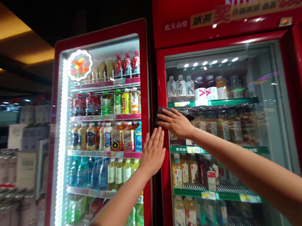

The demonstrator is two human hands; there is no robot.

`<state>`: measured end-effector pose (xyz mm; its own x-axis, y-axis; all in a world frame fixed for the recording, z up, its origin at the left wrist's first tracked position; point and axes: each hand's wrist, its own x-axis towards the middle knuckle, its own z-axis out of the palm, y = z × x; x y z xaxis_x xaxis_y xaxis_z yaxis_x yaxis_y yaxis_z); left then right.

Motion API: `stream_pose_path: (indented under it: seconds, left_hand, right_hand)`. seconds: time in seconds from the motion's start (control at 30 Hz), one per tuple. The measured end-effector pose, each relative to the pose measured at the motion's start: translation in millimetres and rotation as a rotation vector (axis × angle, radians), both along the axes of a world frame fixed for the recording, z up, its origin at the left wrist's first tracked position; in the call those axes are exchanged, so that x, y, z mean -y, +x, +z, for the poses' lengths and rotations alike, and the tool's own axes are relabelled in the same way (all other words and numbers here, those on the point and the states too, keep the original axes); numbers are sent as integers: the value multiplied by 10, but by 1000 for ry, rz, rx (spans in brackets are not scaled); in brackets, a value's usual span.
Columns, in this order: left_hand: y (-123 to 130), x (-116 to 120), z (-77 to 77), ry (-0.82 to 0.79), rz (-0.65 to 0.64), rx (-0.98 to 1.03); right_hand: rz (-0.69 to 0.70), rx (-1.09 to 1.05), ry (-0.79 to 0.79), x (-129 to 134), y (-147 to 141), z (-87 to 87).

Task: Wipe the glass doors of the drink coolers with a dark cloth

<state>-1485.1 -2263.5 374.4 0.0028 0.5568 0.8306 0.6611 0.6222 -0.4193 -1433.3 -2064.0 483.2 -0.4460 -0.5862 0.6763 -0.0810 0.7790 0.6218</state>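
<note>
My right hand [177,123] presses a dark grey cloth [160,111] against the red door frame [161,82] of the right-hand drinks fridge. Its fingers lie extended over the cloth, and part of the cloth sticks out beyond the hand toward the glass. Lower and to the left, my left hand [153,152] is stretched out flat with its fingers close together and nothing in it. It is at the gap between the two fridges, its fingertips just below the cloth. Whether its palm touches a surface is hidden.
The left fridge [142,42] has a lit glass door with several shelves of bottled drinks [116,136]. Behind the right fridge's glass, more bottles [181,87] stand on green-edged shelves [216,102]. Blurred silvery containers [11,208] are stacked at far left.
</note>
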Motion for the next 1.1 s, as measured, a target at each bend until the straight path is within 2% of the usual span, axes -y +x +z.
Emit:
stream_pose_path:
  seconds: [0.03,0.1,0.2,0.27,0.3,0.37,0.43,0.5,0.53,0.6,0.7,0.77,0.83,0.9,0.97,1.0,1.03,1.1]
  left_hand:
    - [15,34,23,-7,-7,-19]
    - [42,88,89,-26,-19,-51]
    - [77,132,177,-9,-17,-58]
    - [93,140,178,18,-12,-42]
    - [98,142,157,29,-12,-31]
    - [102,143,82,44,-11,-6]
    - [100,141,-1,51,-11,20]
    - [98,125,-51,45,-15,32]
    - [99,109,-57,40,-20,33]
    - [102,62,-37,37,-33,31]
    - [116,-30,-2,62,-51,44]
    - [126,-83,-28,78,-59,60]
    - [131,-119,-102,87,-63,73]
    - [125,-146,-193,90,-66,74]
    - [110,-181,-261,90,-74,66]
    - [100,-208,-276,93,-80,61]
    - [89,-243,-277,100,-90,55]
    - [75,-341,-240,130,-113,41]
  right_hand:
    - [11,24,37,-25,18,-28]
    - [6,13,33,-68,24,65]
    - [-40,-101,-117,-61,-22,332]
    - [-56,-164,-212,-5,-51,347]
    - [-54,-173,-231,29,-56,268]
    - [-35,-140,-200,86,-42,-31]
    - [-6,-65,-110,104,-5,-388]
    - [19,6,-25,75,33,-627]
    - [25,25,-5,49,47,-667]
    - [10,16,-33,-13,63,-597]
    - [-49,-99,-196,-97,74,-365]
    - [-80,-196,-317,-135,86,-350]
    - [-98,-284,-418,-157,108,-525]
    - [-110,-336,-472,-159,137,-823]
    - [-115,-321,-449,-139,156,-1094]
    - [-116,-297,-420,-123,157,-1170]
    - [-115,-269,-388,-106,151,-1191]
    - [-114,-227,-341,-88,124,-1055]
